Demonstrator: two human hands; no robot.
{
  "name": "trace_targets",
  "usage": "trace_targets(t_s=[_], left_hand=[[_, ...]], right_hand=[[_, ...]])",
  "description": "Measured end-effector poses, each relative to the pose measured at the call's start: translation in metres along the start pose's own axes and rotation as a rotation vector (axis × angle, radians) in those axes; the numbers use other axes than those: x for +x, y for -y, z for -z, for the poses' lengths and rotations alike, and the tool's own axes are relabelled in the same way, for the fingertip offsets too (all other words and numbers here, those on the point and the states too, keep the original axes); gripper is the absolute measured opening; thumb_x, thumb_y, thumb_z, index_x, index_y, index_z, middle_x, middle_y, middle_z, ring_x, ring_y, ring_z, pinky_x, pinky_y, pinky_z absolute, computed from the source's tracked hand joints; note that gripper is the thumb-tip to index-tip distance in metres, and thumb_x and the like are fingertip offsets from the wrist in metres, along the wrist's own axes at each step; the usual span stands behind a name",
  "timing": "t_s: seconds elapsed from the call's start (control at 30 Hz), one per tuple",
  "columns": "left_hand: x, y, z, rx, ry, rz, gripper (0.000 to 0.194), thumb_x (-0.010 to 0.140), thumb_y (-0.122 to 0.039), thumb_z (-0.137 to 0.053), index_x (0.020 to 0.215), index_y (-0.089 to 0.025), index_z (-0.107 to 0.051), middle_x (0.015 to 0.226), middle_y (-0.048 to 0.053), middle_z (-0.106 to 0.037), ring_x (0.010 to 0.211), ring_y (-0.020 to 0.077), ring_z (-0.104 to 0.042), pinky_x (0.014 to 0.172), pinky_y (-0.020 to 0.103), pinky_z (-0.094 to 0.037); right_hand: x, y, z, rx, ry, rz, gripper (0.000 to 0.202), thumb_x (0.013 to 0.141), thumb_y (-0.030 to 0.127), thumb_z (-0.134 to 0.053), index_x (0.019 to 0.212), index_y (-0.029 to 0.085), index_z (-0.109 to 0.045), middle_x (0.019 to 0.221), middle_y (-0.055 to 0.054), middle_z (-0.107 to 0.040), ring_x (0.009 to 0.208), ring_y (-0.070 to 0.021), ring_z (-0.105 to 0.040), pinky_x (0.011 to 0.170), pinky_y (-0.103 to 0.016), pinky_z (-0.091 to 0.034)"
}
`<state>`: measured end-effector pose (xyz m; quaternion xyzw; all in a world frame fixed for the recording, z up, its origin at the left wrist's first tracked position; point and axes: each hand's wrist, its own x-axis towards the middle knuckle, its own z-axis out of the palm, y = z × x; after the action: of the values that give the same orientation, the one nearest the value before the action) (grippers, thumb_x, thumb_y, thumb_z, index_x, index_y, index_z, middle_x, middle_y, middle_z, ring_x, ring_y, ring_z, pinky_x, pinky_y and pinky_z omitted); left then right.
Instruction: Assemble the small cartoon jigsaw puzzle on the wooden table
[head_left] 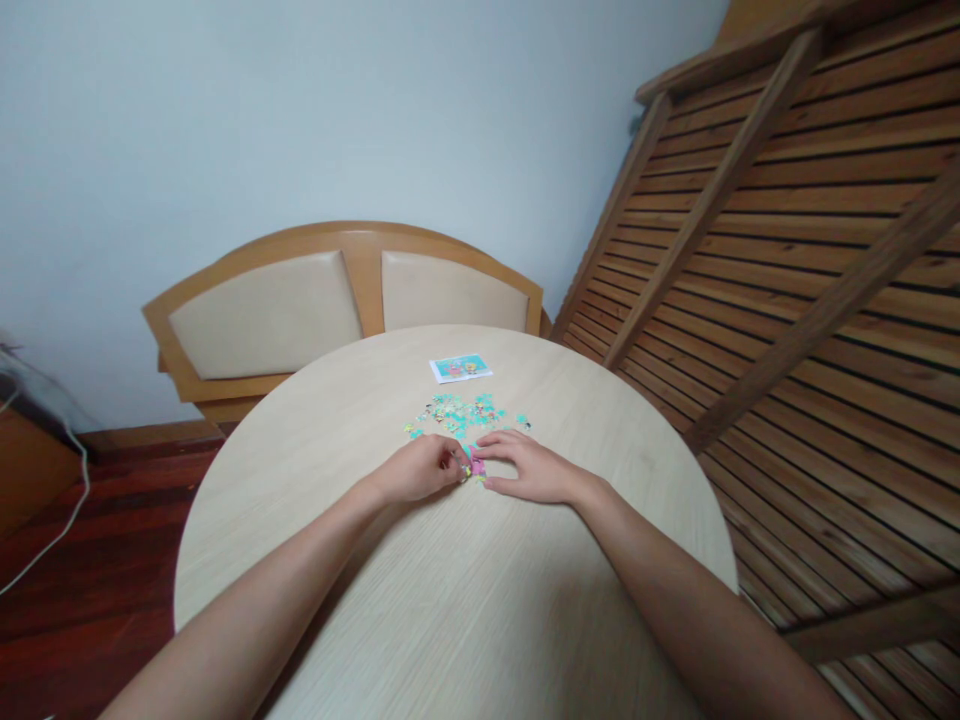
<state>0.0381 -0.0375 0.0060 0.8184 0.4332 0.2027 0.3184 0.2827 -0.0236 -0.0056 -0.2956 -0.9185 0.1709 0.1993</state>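
A small pink, yellow and teal patch of jigsaw puzzle pieces [478, 466] lies on the table between my two hands. My left hand [424, 468] is at its left edge, thumb and index finger pinched together on a puzzle piece that they mostly hide. On the other side my right hand [534, 468] rests open, its thumb and fingers apart and the tips touching the patch's right side. Just beyond both hands is a scattered heap of loose puzzle pieces [457, 412], mainly teal. Further back lies a printed picture card [461, 368] with a teal scene and small figures.
All of this is on a round pale wooden table [450, 620]. Behind it stands a wooden headboard [360, 270] with cream panels, against the wall. A slatted wooden frame [787, 270] leans at the right. A white cable [79, 500] hangs at the left.
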Motion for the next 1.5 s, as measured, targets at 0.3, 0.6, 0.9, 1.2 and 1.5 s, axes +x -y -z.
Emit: trace_targets(t_s=[0.3,0.6,0.9,1.2,1.5], left_hand=[[0.000,-0.007,-0.003,-0.112,0.001,-0.015,0.028,0.085,-0.039,-0.060,0.087,-0.014,-0.073,0.073,0.003,-0.068,0.063,0.0126,-0.056,0.060,0.022,-0.042],[0.002,-0.002,-0.010,-0.044,0.008,0.010,0.022,0.083,-0.034,-0.060,0.082,-0.015,-0.072,0.076,0.003,-0.070,0.067,0.0139,-0.059,0.062,0.022,-0.041],[-0.002,-0.020,-0.015,0.180,-0.076,0.084,0.015,0.084,-0.027,-0.059,0.074,-0.018,-0.066,0.072,0.001,-0.067,0.061,0.0133,-0.056,0.057,0.023,-0.034],[-0.005,-0.021,-0.005,0.254,-0.039,0.077,0.018,0.088,-0.034,-0.059,0.084,-0.019,-0.067,0.075,0.001,-0.068,0.063,0.0136,-0.057,0.057,0.023,-0.035],[-0.004,-0.007,0.011,0.332,0.108,-0.338,0.022,0.088,-0.029,-0.067,0.108,-0.020,-0.069,0.102,0.007,-0.068,0.097,0.0218,-0.062,0.088,0.031,-0.047]], right_hand=[[-0.001,0.003,0.003,0.003,-0.001,0.002,0.045,0.088,0.042,-0.068,0.130,0.025,-0.066,0.133,-0.011,-0.062,0.127,-0.0270,-0.054,0.110,-0.045,-0.040],[0.000,0.003,0.002,0.011,-0.002,0.000,0.046,0.087,0.041,-0.069,0.130,0.025,-0.066,0.133,-0.011,-0.062,0.126,-0.0274,-0.054,0.110,-0.046,-0.040],[-0.001,0.003,0.001,0.009,-0.003,-0.010,0.045,0.088,0.041,-0.068,0.129,0.024,-0.066,0.134,-0.011,-0.061,0.128,-0.0270,-0.053,0.111,-0.045,-0.040],[-0.001,0.003,0.002,0.006,0.005,-0.010,0.043,0.088,0.041,-0.068,0.128,0.025,-0.067,0.134,-0.011,-0.061,0.127,-0.0271,-0.054,0.111,-0.045,-0.040],[-0.001,0.002,0.002,0.011,-0.010,0.010,0.044,0.088,0.040,-0.068,0.128,0.024,-0.066,0.132,-0.011,-0.062,0.126,-0.0265,-0.055,0.111,-0.044,-0.040]])
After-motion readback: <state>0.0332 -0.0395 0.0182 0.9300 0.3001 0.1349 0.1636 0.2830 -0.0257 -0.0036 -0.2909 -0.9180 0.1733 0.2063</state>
